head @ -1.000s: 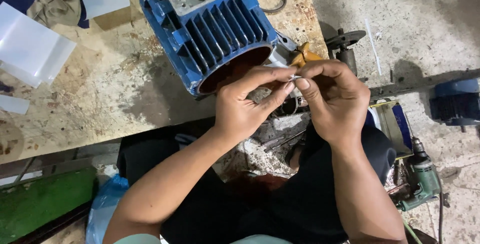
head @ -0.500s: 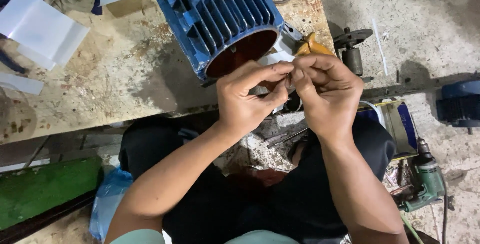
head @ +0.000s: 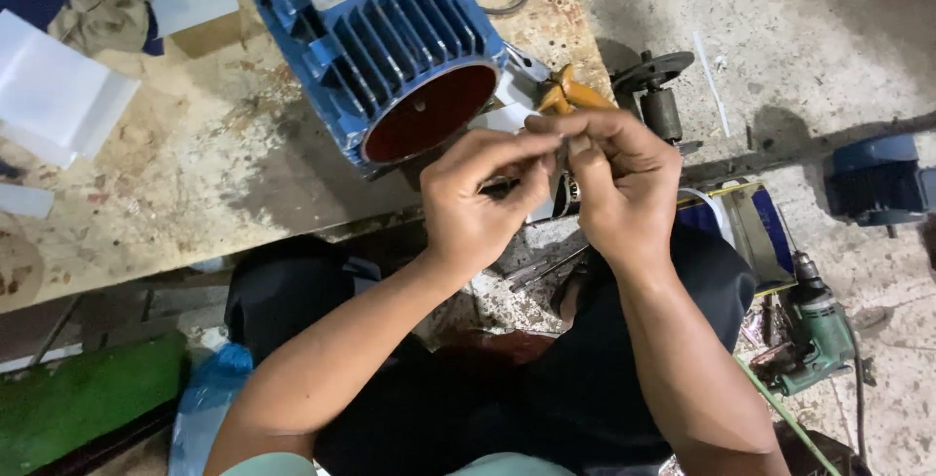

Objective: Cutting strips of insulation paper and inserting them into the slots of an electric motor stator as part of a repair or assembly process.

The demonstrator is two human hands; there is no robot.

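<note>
Two hands meet fingertip to fingertip: your left hand [head: 483, 205] and right hand [head: 619, 183] pinch one small thin piece [head: 565, 149] between them, too tiny to identify. Just beyond your grip gapes the blue finned metal motor housing [head: 380, 42].
</note>
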